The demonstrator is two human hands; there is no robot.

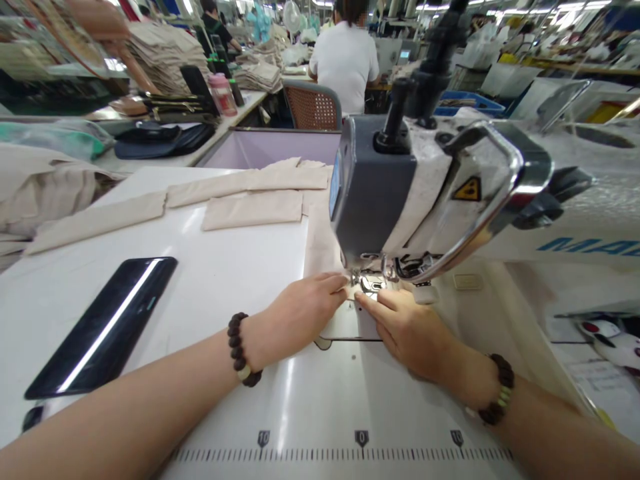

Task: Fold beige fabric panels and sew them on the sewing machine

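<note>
Taking the presser foot (373, 285) as the clock's centre, the person's left hand (300, 310) sits at 8 o'clock and the right hand (417, 333) between 4 and 5, their fingertips nearly meeting just in front of the foot. The cloth (323, 243) lies flat on the table (235, 280), its near end by the fingertips and the rest running away between 10 and 11 o'clock, partly behind the head of the machine (377, 190). The left fingers lie close together on the near end; whether they pinch it or only press it, one cannot tell. The right index finger reaches out straight towards 10 o'clock, its tip by the foot; whether the right fingers grasp any cloth, one cannot tell either. Each wrist wears a dark beaded bracelet.

Other strips (253, 210) of the same beige lie in loose rows around 10 o'clock, one overlapping the next. A phone (103, 327) rests face up near 9, aslant on the table, and a ruler scale (350, 455) runs across at 6. Beyond the table, a cap (165, 139) lies at 10, a pink bottle (223, 95) stands near 11, and a co-worker (345, 63) in white sits close to 12, back turned
</note>
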